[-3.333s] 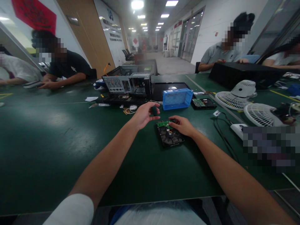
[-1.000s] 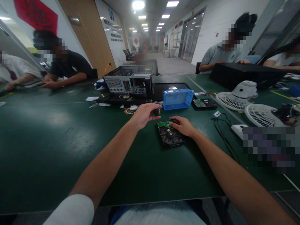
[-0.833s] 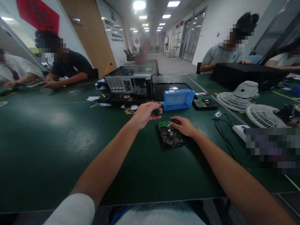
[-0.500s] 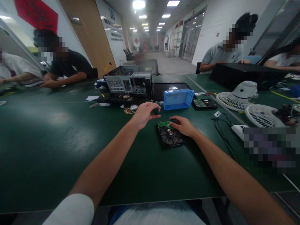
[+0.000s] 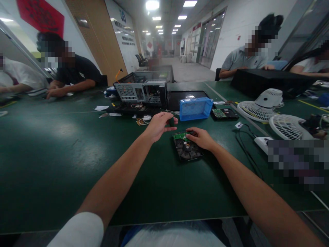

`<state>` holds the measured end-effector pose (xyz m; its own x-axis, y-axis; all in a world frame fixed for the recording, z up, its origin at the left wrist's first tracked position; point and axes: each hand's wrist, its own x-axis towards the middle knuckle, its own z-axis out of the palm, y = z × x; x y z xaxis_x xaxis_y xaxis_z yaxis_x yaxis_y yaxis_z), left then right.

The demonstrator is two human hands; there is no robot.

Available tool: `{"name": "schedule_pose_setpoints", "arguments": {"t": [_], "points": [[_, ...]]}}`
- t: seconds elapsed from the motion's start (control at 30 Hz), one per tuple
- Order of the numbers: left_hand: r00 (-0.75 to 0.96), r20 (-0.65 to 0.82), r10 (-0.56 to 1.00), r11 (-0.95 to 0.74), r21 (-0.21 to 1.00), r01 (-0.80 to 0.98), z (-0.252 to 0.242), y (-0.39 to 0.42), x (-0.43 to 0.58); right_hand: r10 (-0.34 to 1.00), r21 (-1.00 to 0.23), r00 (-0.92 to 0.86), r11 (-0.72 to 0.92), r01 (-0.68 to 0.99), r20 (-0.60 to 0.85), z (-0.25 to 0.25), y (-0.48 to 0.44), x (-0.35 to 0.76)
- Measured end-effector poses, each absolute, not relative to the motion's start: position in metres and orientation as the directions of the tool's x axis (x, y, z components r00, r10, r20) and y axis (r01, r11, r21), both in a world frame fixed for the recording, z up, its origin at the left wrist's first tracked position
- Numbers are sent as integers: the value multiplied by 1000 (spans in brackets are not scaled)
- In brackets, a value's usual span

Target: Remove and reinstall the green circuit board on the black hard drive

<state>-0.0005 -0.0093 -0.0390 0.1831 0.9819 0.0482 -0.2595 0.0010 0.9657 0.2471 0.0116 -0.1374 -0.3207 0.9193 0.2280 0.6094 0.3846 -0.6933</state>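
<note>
A hard drive [image 5: 189, 151] lies on the green table [image 5: 64, 171], its green circuit board facing up. My right hand [image 5: 202, 138] grips its upper right side, with the thumb on the board and the other fingers at the far edge. Just beyond the drive's upper left corner is my left hand [image 5: 160, 126], raised above the table with its fingers curled round something dark and small that I cannot make out. An upright blue plastic bin [image 5: 195, 109] stands behind the drive, beyond both hands.
An open computer case [image 5: 141, 91] stands at the back, with a white cable [image 5: 144, 120] before it. To the right are a second drive [image 5: 224, 114], white fans [image 5: 253, 110], a power strip [image 5: 262, 144] and a black case [image 5: 269, 82]. Other people sit at both sides.
My left hand's fingertips have shifted very slightly to the right. My right hand and the hard drive stay put. At the far left, a person's hands have moved a little.
</note>
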Motion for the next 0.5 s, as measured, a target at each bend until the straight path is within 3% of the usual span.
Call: {"name": "schedule_pose_setpoints", "arguments": {"t": [0.5], "points": [[236, 24, 971, 37, 968, -249, -38, -9, -1, 917, -681, -324, 390, 620, 231, -136, 11, 247]]}}
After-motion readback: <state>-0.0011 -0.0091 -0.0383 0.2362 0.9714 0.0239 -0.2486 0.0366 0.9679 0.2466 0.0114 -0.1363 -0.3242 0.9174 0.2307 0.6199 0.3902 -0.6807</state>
